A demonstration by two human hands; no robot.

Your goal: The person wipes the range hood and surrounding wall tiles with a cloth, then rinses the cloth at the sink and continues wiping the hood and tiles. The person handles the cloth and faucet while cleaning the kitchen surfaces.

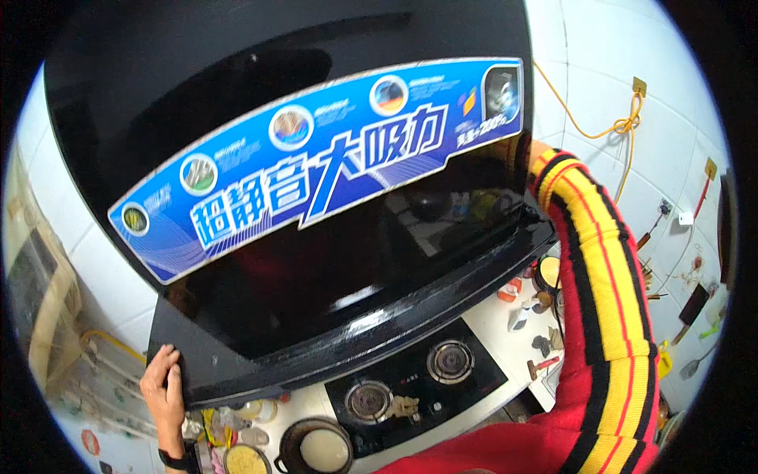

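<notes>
A large black range hood (260,324) with a glossy front fills the upper middle, a curved blue sticker (324,170) across its panel. My left hand (164,389), with a dark band at the wrist, grips the hood's lower left corner, its fingers bent over the edge. On the other side, my right arm (604,276) in a red sleeve with yellow and black stripes reaches up along the hood's right side. Only a little skin shows past that cuff; the right fingers are hidden by the hood, so their hold cannot be seen.
Below the hood sits a black two-burner gas stove (418,379). A dark pot (316,446) and a yellow-filled bowl (246,460) stand left of it. A hammer (542,366) lies on the right counter. A yellow cord (624,125) hangs from the tiled wall, near hanging utensils (693,306).
</notes>
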